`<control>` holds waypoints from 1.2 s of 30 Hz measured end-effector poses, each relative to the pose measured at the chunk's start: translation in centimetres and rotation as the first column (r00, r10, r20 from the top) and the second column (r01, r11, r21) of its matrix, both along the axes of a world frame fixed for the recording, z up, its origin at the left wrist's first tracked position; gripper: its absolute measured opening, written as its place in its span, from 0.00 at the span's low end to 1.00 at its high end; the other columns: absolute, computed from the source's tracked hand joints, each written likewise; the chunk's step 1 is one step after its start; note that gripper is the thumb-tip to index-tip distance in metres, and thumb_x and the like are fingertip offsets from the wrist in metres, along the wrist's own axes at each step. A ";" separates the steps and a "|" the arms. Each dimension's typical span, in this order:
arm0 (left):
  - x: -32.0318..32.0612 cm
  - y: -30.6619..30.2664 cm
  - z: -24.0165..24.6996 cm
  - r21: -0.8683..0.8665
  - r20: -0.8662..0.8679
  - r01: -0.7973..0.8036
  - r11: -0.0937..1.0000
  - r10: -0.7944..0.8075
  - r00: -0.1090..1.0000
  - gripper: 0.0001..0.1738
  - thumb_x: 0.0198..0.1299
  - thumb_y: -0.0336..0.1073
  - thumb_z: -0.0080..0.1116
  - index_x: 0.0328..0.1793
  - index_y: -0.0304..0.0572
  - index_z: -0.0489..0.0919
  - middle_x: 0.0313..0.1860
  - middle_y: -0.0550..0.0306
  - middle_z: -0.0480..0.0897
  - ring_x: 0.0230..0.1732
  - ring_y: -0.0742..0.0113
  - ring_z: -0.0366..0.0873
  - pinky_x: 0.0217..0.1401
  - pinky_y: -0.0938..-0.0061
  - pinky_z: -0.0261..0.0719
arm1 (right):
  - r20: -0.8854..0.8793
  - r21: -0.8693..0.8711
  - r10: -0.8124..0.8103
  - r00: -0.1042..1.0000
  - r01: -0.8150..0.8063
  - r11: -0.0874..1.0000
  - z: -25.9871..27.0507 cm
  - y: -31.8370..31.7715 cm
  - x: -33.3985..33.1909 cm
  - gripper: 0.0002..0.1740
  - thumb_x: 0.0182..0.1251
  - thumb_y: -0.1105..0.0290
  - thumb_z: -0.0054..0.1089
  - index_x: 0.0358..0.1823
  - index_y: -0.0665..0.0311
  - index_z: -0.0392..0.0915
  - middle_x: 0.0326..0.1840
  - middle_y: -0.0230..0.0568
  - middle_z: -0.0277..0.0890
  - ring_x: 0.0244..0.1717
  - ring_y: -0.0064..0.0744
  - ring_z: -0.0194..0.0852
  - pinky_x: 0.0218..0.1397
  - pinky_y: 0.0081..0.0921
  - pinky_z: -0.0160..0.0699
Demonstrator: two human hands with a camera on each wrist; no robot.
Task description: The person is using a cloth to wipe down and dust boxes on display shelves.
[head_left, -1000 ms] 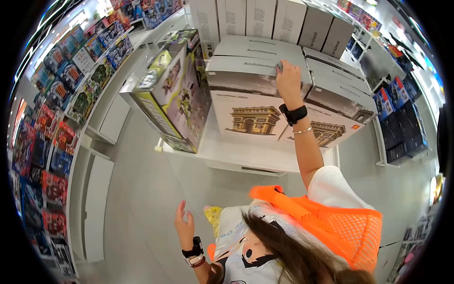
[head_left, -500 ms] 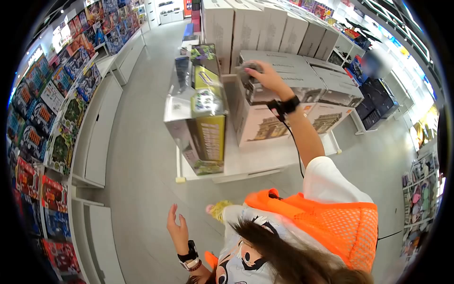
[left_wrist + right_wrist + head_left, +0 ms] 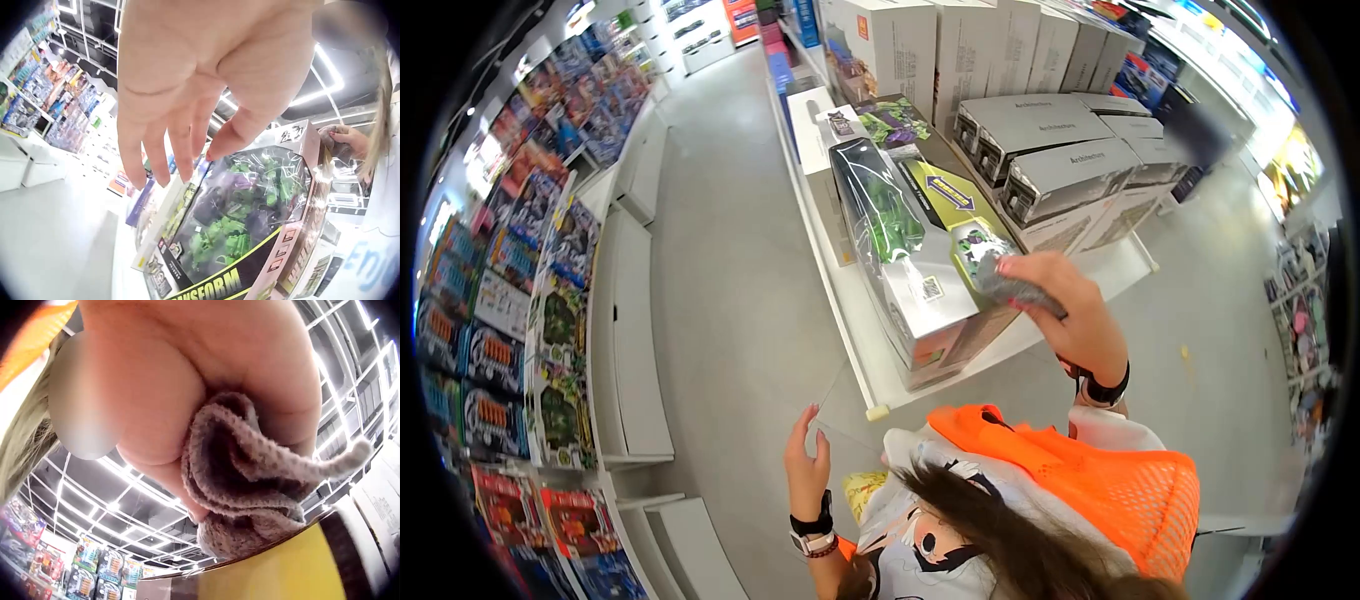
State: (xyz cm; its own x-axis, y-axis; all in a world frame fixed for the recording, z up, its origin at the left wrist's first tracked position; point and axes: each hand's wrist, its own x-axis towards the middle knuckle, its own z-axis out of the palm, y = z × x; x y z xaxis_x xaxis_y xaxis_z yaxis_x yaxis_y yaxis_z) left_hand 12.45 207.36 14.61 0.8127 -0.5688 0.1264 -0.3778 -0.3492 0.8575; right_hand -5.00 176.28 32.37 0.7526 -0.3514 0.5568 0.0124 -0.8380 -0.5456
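Note:
My right hand [image 3: 1082, 305] grips a folded grey cloth [image 3: 247, 481] at the near end of the top of a toy box [image 3: 948, 190]. In the right wrist view the cloth is bunched under the palm, its lower folds against the box's yellow top edge. That box has a clear window over a green and purple robot toy [image 3: 228, 240], seen in the left wrist view. My left hand [image 3: 807, 468] hangs in the air left of my body, its fingers loosely extended and nothing in them.
Grey and white Architecture boxes [image 3: 1060, 180] stand right of the toy box on a white display table [image 3: 862, 375]. Taller white boxes [image 3: 965, 60] line up behind. Shelves of boxed toys [image 3: 495, 355] run along the left, across a grey floor aisle [image 3: 710, 250].
My right hand has moved with the cloth from the Architecture boxes, past their left end, onto the toy box. The head view has turned leftward. My left hand stays raised and empty.

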 end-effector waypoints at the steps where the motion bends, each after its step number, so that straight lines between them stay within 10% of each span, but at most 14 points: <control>1: 1.4 -0.5 0.2 0.004 0.007 0.056 0.998 -0.056 0.998 0.20 0.61 0.25 0.49 0.61 0.31 0.74 0.57 0.43 0.79 0.61 0.50 0.76 0.64 0.65 0.70 | -0.063 -0.029 -0.004 0.998 0.002 1.000 0.1 0.6 0.4 0.24 0.53 0.84 0.59 0.54 0.62 0.76 0.53 0.45 0.77 0.55 0.50 0.71 0.59 0.36 0.71; 7: 9.6 -1.9 -2.0 -0.026 -0.067 0.362 0.932 -0.363 0.929 0.20 0.61 0.24 0.49 0.61 0.33 0.74 0.58 0.43 0.79 0.61 0.49 0.75 0.64 0.65 0.70 | -0.103 -0.155 -0.382 0.918 0.365 0.918 -0.9 5.8 3.6 0.24 0.50 0.85 0.58 0.52 0.66 0.76 0.54 0.49 0.76 0.55 0.53 0.68 0.61 0.40 0.68; 13: 19.7 0.1 -3.0 -0.067 -0.099 0.554 0.830 -0.558 0.824 0.20 0.62 0.25 0.49 0.62 0.34 0.73 0.58 0.41 0.78 0.61 0.46 0.74 0.65 0.62 0.70 | -0.018 -0.289 -0.808 0.589 0.771 0.568 -0.9 11.3 9.0 0.20 0.54 0.84 0.55 0.51 0.67 0.75 0.53 0.50 0.75 0.55 0.53 0.68 0.59 0.39 0.69; 27: 37.4 -5.1 -3.1 -0.067 -0.005 0.824 0.563 -0.826 0.564 0.20 0.61 0.25 0.49 0.61 0.34 0.74 0.57 0.42 0.79 0.60 0.45 0.75 0.64 0.64 0.70 | 0.058 -0.493 -0.953 0.299 0.838 0.233 -4.4 3.1 28.8 0.11 0.55 0.77 0.55 0.42 0.67 0.75 0.36 0.52 0.76 0.43 0.52 0.73 0.45 0.44 0.71; 36: 36.1 -21.3 5.1 -0.073 0.540 0.954 0.290 -0.793 0.282 0.34 0.53 0.20 0.48 0.71 0.33 0.62 0.71 0.40 0.64 0.74 0.38 0.55 0.75 0.52 0.53 | 0.237 -0.408 -0.919 0.316 0.890 0.201 -5.0 -1.7 37.1 0.11 0.52 0.75 0.54 0.39 0.63 0.76 0.36 0.45 0.76 0.43 0.47 0.73 0.45 0.41 0.71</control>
